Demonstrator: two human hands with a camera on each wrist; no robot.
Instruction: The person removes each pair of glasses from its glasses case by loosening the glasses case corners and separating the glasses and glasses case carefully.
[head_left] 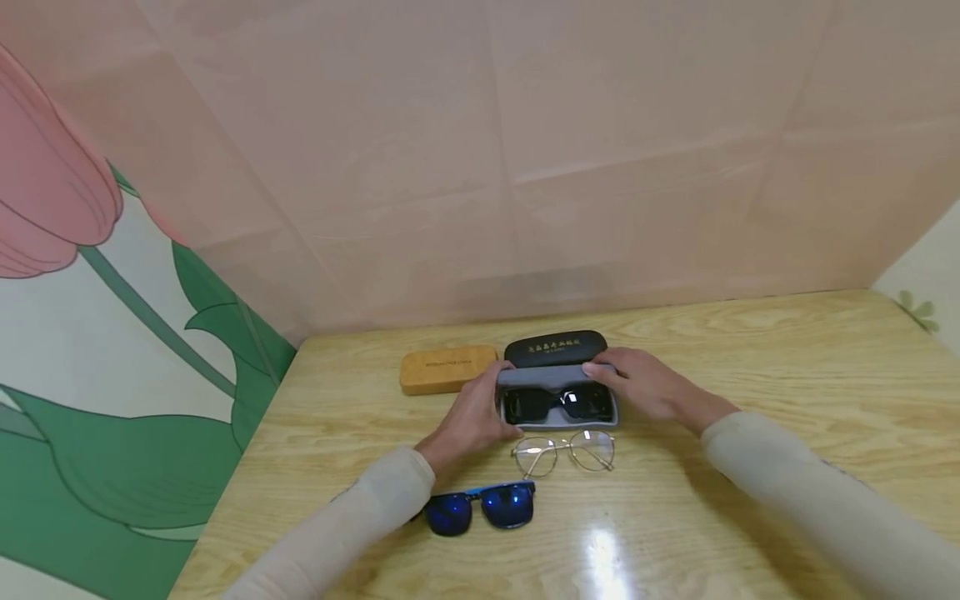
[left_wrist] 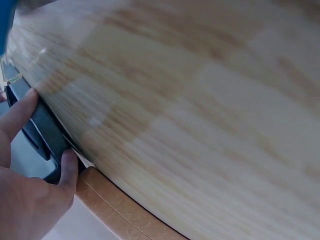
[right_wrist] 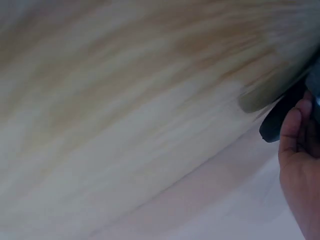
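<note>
An opened grey glasses case [head_left: 543, 377] lies at mid-table with black sunglasses [head_left: 528, 405] inside it. My left hand [head_left: 476, 412] grips the case's left end, thumb at the front edge and fingers toward the back. At the upper right corner, my right hand [head_left: 648, 383] holds the raised lid, its thumb on the lid's inner face. In the left wrist view, thumb and finger of the left hand [left_wrist: 35, 200] span the end of the case [left_wrist: 47, 127]. The right wrist view catches the right hand [right_wrist: 302, 165] at the edge, beside a dark case end [right_wrist: 280, 117].
Directly behind stands a black glasses case [head_left: 555, 348] with gold lettering, and a tan case [head_left: 442, 371] lies left of it. Thin-framed eyeglasses [head_left: 592, 450] rest just in front of the grey case. Blue-lensed sunglasses [head_left: 506, 507] lie nearer, by the left forearm.
</note>
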